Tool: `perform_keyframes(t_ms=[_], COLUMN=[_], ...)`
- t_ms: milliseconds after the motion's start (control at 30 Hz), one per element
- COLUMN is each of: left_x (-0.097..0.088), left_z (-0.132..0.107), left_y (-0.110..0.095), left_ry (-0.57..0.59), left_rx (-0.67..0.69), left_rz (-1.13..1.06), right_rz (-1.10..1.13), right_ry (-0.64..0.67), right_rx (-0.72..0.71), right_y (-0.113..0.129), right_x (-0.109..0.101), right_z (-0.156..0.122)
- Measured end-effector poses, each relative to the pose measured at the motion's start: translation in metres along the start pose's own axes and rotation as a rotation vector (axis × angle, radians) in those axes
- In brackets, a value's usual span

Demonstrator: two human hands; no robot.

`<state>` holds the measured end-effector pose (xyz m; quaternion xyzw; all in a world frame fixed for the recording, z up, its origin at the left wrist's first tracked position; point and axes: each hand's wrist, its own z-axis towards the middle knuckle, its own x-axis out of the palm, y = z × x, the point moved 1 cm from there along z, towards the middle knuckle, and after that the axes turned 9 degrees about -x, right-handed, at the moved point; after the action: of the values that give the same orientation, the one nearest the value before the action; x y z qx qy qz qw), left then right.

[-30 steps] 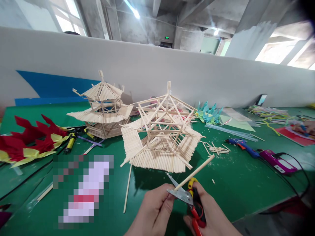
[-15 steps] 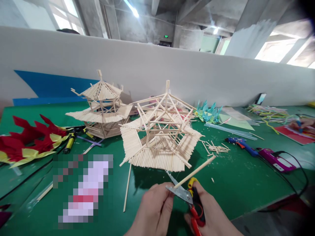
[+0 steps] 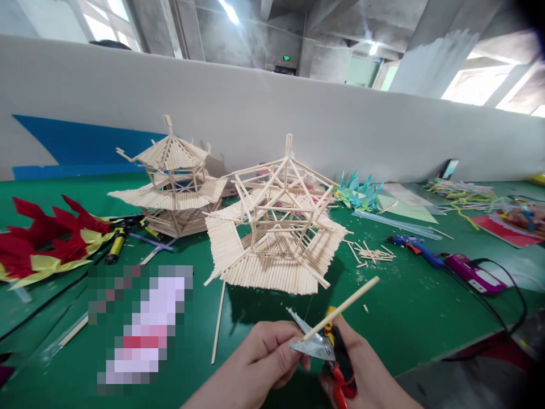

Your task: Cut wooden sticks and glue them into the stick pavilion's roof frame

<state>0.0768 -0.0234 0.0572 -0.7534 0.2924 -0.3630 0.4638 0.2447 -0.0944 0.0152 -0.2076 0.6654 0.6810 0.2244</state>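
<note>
My right hand (image 3: 361, 358) is wrapped round the handles of red, yellow and black scissors (image 3: 317, 345). Their blades are parted, with a thin wooden stick (image 3: 349, 304) between them. My left hand (image 3: 272, 355) is closed at the stick's lower end, close to the blades; its fingertips partly hide that end. The stick's other end points up and to the right. Just beyond my hands stands a pavilion model of wooden sticks (image 3: 275, 270), its lower roof covered and its upper roof a bare frame.
A second stick pavilion (image 3: 170, 199) stands behind left, near red-and-yellow folded paper (image 3: 63, 238). Cut sticks (image 3: 372, 253), a blue glue gun (image 3: 415, 249) and a magenta device with a cable (image 3: 474, 274) lie right. Another person's hand (image 3: 530, 218) is at the far right.
My left hand has turned, its forearm now slanting in from further left. The stick and scissors have shifted slightly right and down. The view has moved a little.
</note>
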Motion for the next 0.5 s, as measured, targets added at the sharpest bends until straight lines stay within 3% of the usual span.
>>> perform_keyframes(t_ms=[167, 300, 500], left_x=[-0.002, 0.0, 0.011], left_z=[-0.014, -0.023, -0.011], left_y=[-0.015, -0.014, 0.001], left_ry=[-0.121, -0.294, -0.388], left_rx=[0.092, 0.029, 0.022], left_rz=[-0.07, 0.186, 0.603], right_rz=[-0.135, -0.39, -0.753], right_ry=[-0.018, -0.079, -0.117], right_rx=[-0.021, 0.049, 0.058], right_y=[-0.008, -0.04, -0.09], right_x=[-0.024, -0.057, -0.093], right_z=[-0.012, -0.019, -0.003])
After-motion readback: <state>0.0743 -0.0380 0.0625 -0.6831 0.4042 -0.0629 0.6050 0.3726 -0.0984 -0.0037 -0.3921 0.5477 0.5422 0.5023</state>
